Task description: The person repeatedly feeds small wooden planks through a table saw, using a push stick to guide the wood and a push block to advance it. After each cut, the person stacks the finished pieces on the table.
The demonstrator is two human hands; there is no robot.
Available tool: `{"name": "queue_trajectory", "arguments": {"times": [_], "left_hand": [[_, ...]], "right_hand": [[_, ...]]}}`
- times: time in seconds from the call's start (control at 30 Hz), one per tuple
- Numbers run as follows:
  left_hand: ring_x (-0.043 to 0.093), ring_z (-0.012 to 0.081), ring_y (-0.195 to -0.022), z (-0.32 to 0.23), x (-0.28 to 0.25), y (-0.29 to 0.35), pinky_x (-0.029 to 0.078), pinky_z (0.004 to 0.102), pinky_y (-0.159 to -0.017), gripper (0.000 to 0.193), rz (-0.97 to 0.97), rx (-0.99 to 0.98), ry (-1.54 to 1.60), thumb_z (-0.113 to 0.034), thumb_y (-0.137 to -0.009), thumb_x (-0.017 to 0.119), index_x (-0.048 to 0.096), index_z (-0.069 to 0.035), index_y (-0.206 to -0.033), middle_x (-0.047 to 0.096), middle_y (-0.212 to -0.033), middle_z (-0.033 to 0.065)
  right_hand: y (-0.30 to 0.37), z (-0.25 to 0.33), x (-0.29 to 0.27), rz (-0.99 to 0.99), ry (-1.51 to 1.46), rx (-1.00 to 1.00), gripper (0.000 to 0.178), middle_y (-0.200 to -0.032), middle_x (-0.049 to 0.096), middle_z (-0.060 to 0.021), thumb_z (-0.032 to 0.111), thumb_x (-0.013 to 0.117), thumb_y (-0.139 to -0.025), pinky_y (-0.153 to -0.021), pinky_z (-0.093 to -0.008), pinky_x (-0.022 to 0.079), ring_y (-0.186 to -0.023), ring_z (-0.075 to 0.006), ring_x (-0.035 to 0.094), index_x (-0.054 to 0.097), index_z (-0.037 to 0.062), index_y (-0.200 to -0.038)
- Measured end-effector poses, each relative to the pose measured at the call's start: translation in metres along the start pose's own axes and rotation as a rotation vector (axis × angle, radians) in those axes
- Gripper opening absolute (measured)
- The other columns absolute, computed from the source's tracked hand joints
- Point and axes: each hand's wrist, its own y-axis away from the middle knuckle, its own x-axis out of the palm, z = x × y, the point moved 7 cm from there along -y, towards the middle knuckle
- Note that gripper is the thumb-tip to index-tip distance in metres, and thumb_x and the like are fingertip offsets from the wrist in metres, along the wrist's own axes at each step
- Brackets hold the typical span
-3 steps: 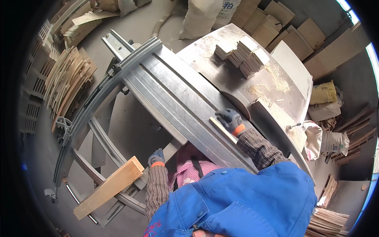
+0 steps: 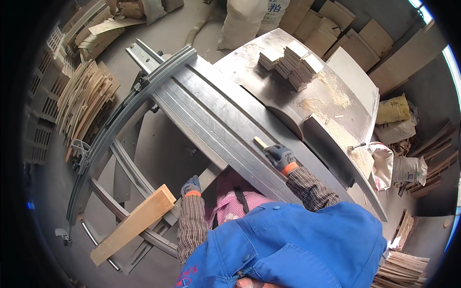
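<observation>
My right hand, in a grey glove with an orange cuff, is closed on a narrow wood strip. Only the strip's pale far end shows past my fingers, above the grey sliding table of a panel saw. A round saw blade stands in the slot just beyond that hand. My left hand, gloved the same way, is curled over a metal crossbar of the table's frame. Beside it a long wooden board lies slanting across the curved frame rails.
Several short wood pieces sit stacked on the saw's far top, with sawdust around them. A dark rip fence runs right of the blade. Thin slats are piled at the left. Sacks and boards line the right wall.
My right hand has moved a little toward me and left, away from the blade, and the wood strip has come with it. My left hand stays at the crossbar.
</observation>
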Motion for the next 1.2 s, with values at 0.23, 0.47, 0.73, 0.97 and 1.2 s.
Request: {"name": "queue_trajectory", "arguments": {"times": [0.23,0.47,0.73,0.97,1.2], "left_hand": [[0.052,0.0348,-0.132,0.022,0.036,0.051,0.043,0.0472,-0.110,0.057,0.004,-0.142,0.094,-0.048,-0.105,0.021,0.051,-0.015,-0.141,0.052,-0.145,0.0153],[0.053,0.0388,-0.130,0.030,0.077,0.083,0.042,0.0508,-0.110,0.066,-0.112,-0.197,0.150,-0.060,-0.101,0.024,0.058,-0.015,-0.136,0.057,-0.140,0.0173],[0.055,0.0405,-0.127,-0.023,0.127,0.125,0.044,0.0519,-0.108,0.062,-0.101,-0.214,0.144,-0.057,-0.101,0.028,0.060,-0.015,-0.132,0.059,-0.136,0.0192],[0.055,0.0395,-0.127,-0.076,0.179,0.223,0.044,0.0513,-0.108,0.063,-0.174,-0.258,0.165,-0.057,-0.101,0.028,0.059,-0.013,-0.133,0.058,-0.137,0.0198],[0.052,0.0375,-0.131,-0.121,0.260,0.335,0.040,0.0489,-0.112,0.063,-0.129,-0.345,0.199,-0.056,-0.103,0.028,0.056,-0.011,-0.137,0.054,-0.142,0.0184]], "right_hand": [[0.223,-0.042,0.036,-0.069,0.302,0.123,0.030,-0.113,0.067,-0.0114,0.027,0.065,-0.088,-0.090,-0.0488,0.049,-0.107,-0.0354,0.060,0.068,0.0194,-0.117],[0.342,-0.060,0.033,-0.268,0.448,0.161,0.040,-0.116,0.065,-0.0077,0.029,0.062,-0.089,-0.098,-0.0463,0.045,-0.109,-0.0304,0.059,0.063,0.0228,-0.129],[0.402,-0.108,-0.013,-0.303,0.384,0.075,0.040,-0.113,0.066,-0.0082,0.027,0.061,-0.088,-0.096,-0.0472,0.045,-0.107,-0.0309,0.060,0.065,0.0213,-0.127],[0.491,-0.162,-0.043,-0.323,0.338,0.059,0.036,-0.110,0.067,-0.0066,0.026,0.061,-0.088,-0.093,-0.0472,0.046,-0.104,-0.0305,0.061,0.067,0.0234,-0.123],[0.608,-0.210,-0.070,-0.328,0.274,0.021,0.045,-0.107,0.068,-0.0076,0.021,0.067,-0.080,-0.090,-0.0469,0.049,-0.096,-0.0314,0.063,0.068,0.0227,-0.124]]}}
